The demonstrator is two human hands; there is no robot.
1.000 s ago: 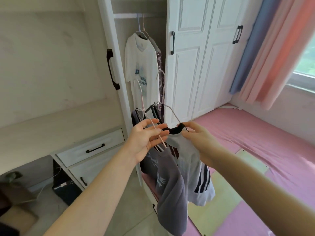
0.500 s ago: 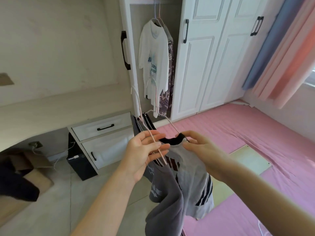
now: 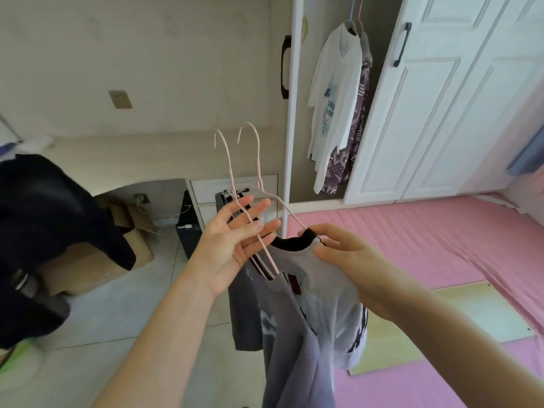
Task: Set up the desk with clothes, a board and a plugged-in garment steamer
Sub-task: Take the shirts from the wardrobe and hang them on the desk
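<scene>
The step in hand looks like fetching clothes: two shirts (image 3: 297, 334) on thin pink hangers (image 3: 256, 175) hang in the air between the hands, short of the worktop (image 3: 147, 160). The left hand (image 3: 235, 242) has spread, nearly straight fingers with the hanger wires lying across them; the right hand (image 3: 350, 257) pinches the black collar (image 3: 294, 242). Next, probably, the shirts need carrying left and laying on the worktop. It runs pale along the wall, a socket (image 3: 120, 99) above, boxes (image 3: 132, 251) beneath, an open wardrobe (image 3: 294, 113) beside it, and a pink mat (image 3: 426, 231) on the floor.
</scene>
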